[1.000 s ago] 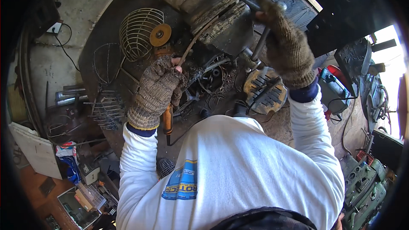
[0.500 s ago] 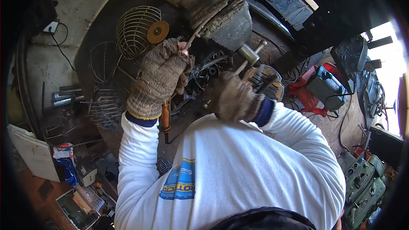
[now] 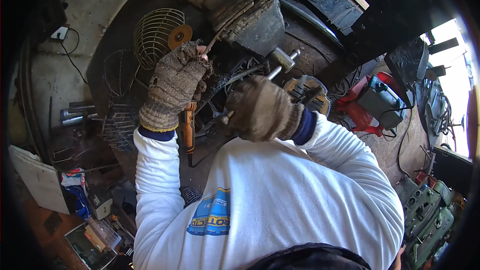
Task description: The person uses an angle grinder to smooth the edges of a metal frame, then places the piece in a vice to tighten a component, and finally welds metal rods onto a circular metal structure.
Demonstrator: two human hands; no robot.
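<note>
My left hand (image 3: 175, 82), in a worn brown knit glove with bare fingertips poking out, pinches one end of a thin brownish metal bar (image 3: 216, 40). The bar slants up along the top of a heavy bench vise (image 3: 257, 32); whether the jaws clamp it I cannot tell. My gloved right hand (image 3: 262, 107) is closed around the steel vise handle (image 3: 274, 72), which passes through the screw head (image 3: 283, 59). Its fingers are partly smeared by motion. Below my left hand lies an orange-and-black power tool (image 3: 189, 130).
A wire cage (image 3: 157, 32) with a brown disc (image 3: 180, 36) stands on the dark round table, left of the vise. Several thin rods (image 3: 117, 127) lie at lower left. A slotted round metal piece (image 3: 306, 92) and a red-and-grey machine (image 3: 372, 102) with cables are to the right.
Both hands and the vise appear shifted slightly left in the view. My right hand has moved left with the vise handle. The left hand keeps its pinch on the bar.
</note>
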